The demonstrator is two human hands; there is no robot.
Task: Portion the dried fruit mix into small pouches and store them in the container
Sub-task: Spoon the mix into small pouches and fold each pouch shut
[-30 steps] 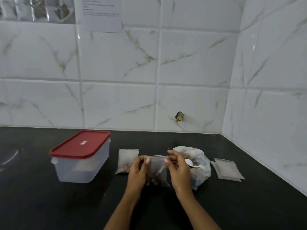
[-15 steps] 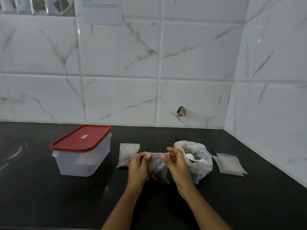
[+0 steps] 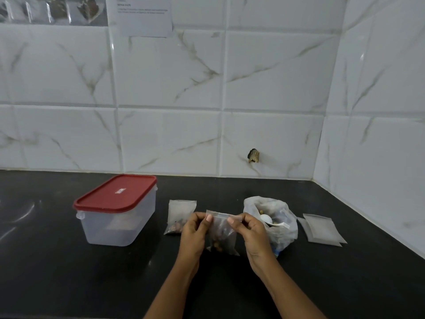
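Pouch (image 3: 222,236) barely shifted, left hand (image 3: 193,233) and right hand (image 3: 255,236) fingers pinching its top edge, long axis upright, mouth up.

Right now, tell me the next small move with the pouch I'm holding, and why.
Probably press the top strip shut. The pouch has fruit in its bottom, and the left hand and right hand pinch its top edge at either end. The red lid is on the container, so storing comes later.

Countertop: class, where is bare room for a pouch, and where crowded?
Bare: countertop left and in front of the container. Crowded: from the resting pouch past left hand and right hand pinching the held pouch, and fruit bag, to empty pouches.
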